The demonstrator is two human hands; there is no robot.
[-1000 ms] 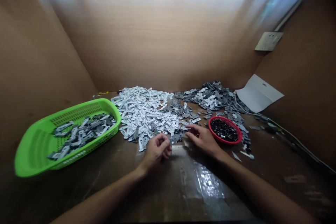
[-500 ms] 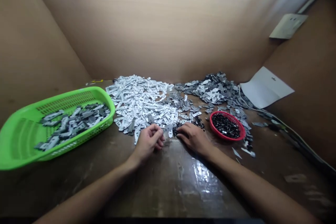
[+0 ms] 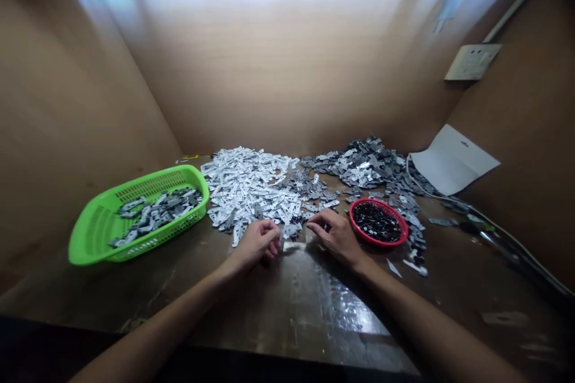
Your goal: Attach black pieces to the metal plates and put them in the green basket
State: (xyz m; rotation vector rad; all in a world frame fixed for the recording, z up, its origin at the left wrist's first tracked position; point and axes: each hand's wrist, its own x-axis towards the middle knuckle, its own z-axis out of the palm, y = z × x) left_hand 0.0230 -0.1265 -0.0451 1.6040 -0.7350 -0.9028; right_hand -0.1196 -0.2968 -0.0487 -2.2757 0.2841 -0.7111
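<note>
My left hand (image 3: 259,243) is closed in a pinch at the front of the piles. A small grey metal plate (image 3: 290,230) sticks out from its fingertips to the right. My right hand (image 3: 333,233) is just across from it, thumb and forefinger pressed together; whatever they hold is too small to make out. Beyond my left hand spreads a heap of silvery metal plates (image 3: 251,182). Right beside my right hand stands a red basket (image 3: 401,240) full of small black parts (image 3: 376,221).
On the left a green plastic basket (image 3: 85,245) holds assembled-looking metal pieces (image 3: 157,212). Darker metal plates (image 3: 368,161) are heaped at the back right. A white sheet (image 3: 453,161) leans at the right wall, near a cable (image 3: 507,236). Wooden panels enclose the table.
The view has tilted up, showing a bright lamp at the top. My right hand has lifted off the small black parts on the table, its fingers now pinched. My left hand keeps its pinch.
</note>
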